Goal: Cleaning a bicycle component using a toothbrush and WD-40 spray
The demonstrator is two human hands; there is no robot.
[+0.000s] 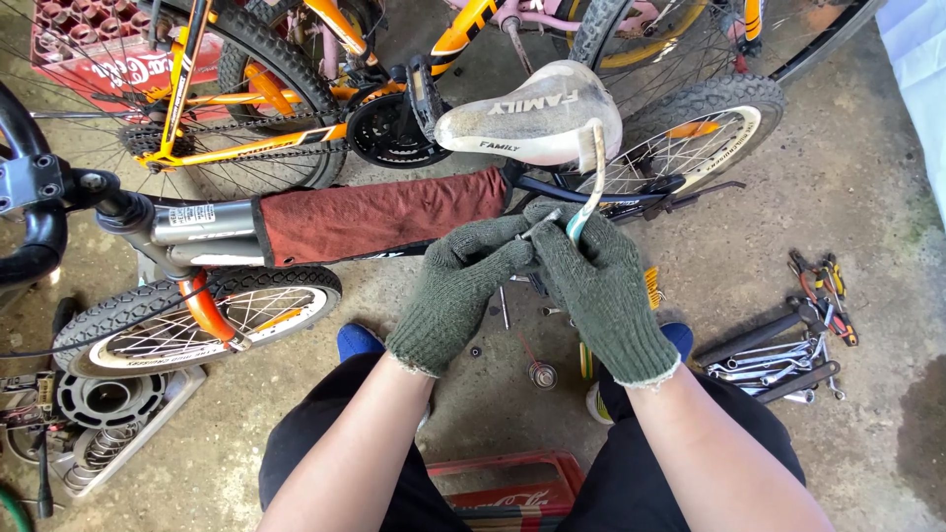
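Both hands wear dark green knit gloves and meet in front of the person, just below the worn white saddle [527, 116] of a small bicycle [325, 227]; the right hand [601, 286] is closed around the handle of a toothbrush [591, 182], whose long axis runs nearly upright, curving slightly, with the head reaching up beside the rear edge of the saddle; the left hand [463, 281] is pinched shut on a small metal part [537, 227] held right against the lower end of the brush, so the two hands touch at the fingertips; what the part is I cannot tell, as the fingers hide most of it; the brush lies on the right hand's side, the part between the two; a red cloth [379, 219] is wrapped over the frame tube just to the left of the hands; on the concrete floor [739, 266], well apart to the right, lies a heap of wrenches and pliers [788, 350]; small loose parts sit below the hands, between the knees.
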